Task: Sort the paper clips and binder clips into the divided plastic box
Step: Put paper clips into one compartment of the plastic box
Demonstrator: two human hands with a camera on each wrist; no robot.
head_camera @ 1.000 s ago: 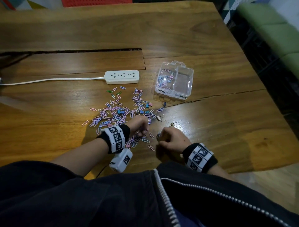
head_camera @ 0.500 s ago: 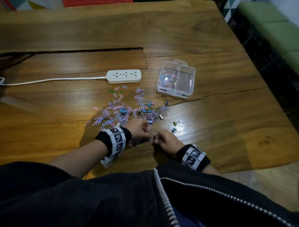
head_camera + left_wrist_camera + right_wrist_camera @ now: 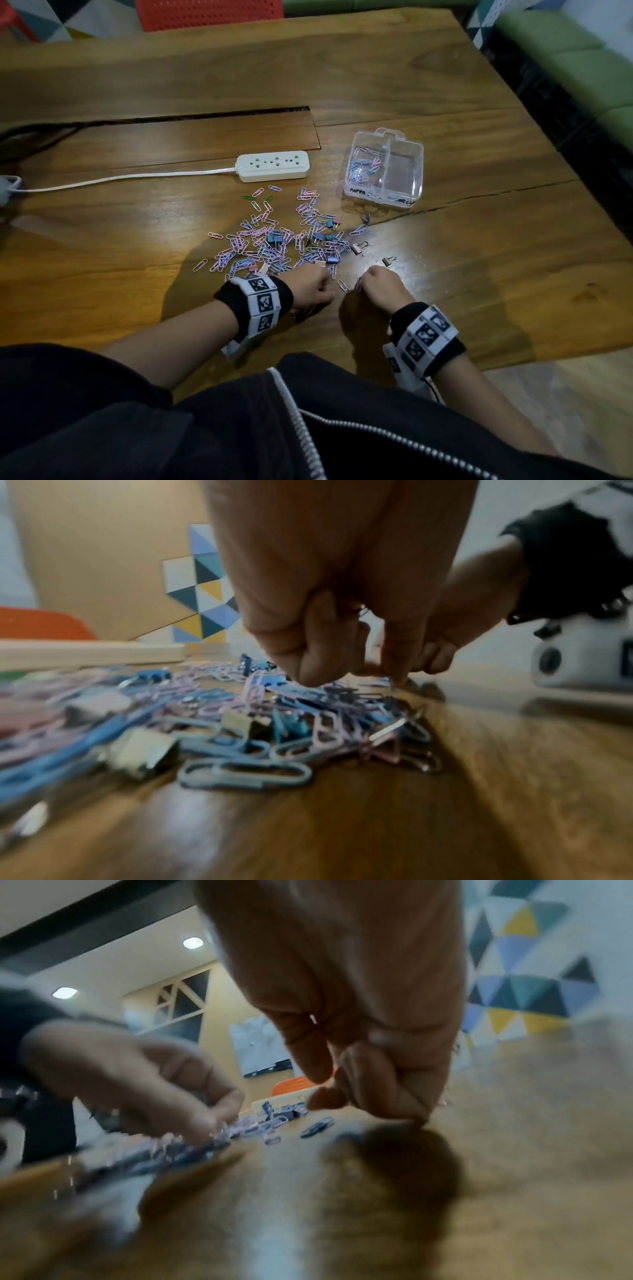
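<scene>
A heap of pink, blue and purple paper clips (image 3: 270,243) mixed with small binder clips (image 3: 275,238) lies mid-table. Beyond it stands the clear divided box (image 3: 420,164); its left compartment holds paper clips (image 3: 364,166), and the right one looks empty. My left hand (image 3: 313,287) is at the heap's near edge with curled fingers, pinching clips (image 3: 349,677). My right hand (image 3: 378,287) is just beside it, fingers curled, with a paper clip (image 3: 358,283) at its fingertips. One loose clip (image 3: 343,286) lies between the hands.
A white power strip (image 3: 274,166) with its cable running left lies behind the heap. Two stray binder clips (image 3: 359,247) (image 3: 388,261) sit right of the heap. A crack crosses the wooden table (image 3: 479,291) near the box. An orange chair (image 3: 209,13) stands beyond the far edge.
The loose clips that lay near the table's front between my hands have been gathered up; one is left. Both hands have stayed close together at the heap's near edge.
</scene>
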